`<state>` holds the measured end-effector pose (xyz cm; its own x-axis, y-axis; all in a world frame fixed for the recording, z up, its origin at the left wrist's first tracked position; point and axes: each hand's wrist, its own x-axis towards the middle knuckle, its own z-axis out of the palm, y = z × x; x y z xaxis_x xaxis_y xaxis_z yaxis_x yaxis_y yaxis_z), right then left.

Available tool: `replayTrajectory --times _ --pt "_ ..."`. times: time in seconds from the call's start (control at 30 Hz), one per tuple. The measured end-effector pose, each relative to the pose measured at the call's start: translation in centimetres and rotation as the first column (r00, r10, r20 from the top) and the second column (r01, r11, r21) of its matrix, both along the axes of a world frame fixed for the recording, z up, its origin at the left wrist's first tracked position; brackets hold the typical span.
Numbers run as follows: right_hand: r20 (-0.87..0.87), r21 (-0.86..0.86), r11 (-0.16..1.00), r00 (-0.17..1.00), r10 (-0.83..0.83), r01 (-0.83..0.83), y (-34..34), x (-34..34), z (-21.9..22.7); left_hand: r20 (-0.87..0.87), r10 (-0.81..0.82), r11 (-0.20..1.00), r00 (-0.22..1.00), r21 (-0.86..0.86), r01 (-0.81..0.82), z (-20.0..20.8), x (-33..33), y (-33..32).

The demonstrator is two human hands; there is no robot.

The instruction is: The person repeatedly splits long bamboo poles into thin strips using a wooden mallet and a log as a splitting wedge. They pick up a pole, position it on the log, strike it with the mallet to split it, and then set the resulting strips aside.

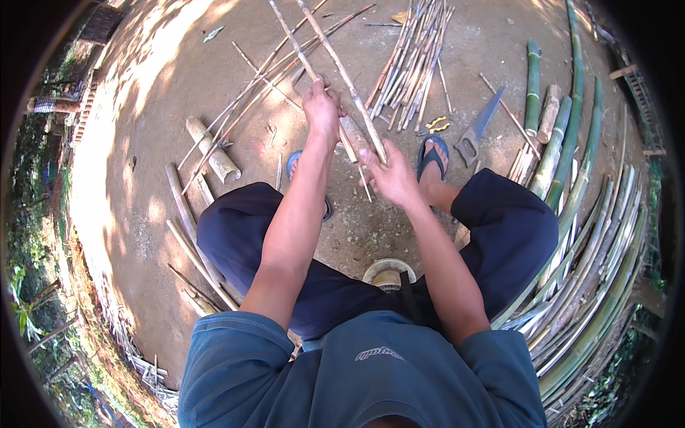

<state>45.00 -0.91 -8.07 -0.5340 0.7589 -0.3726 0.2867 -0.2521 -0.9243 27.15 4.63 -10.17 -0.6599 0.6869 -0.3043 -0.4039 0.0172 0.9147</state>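
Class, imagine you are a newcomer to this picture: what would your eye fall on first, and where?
Probably the two hands in the upper middle: the left hand holds a thin stick, the right hand a second stick, both slanting to the top edge. Next, perhaps, the green bamboo poles on the right, and the handsaw on the ground between them and the right foot.

The sticks [335,63] look matt and woody, the saw blade [488,116] smooth metal, the trousers [508,217] cloth.

Sunlight dapples the ground [118,153], glaring at left (almost white), edges curved and dark.
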Motion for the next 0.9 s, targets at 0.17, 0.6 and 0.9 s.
replayTrajectory --times 0.17,0.6,0.9 --pt "-0.386 -0.15 0.987 0.916 -0.108 0.053 -3.3 1.7 -0.8 -0.004 0.021 0.998 1.0 0.065 -0.02 2.0 0.4 -1.7" --pt "0.184 0.479 0.866 0.948 -0.261 0.146 -1.3 2.6 1.4 -0.06 -0.164 0.969 0.985 -0.198 0.149 3.7 0.5 -7.6" --pt "0.021 0.433 0.864 0.956 -0.294 0.256 -5.4 2.4 -2.3 -0.114 0.023 0.997 0.993 -0.07 -0.032 2.1 0.6 -9.1"
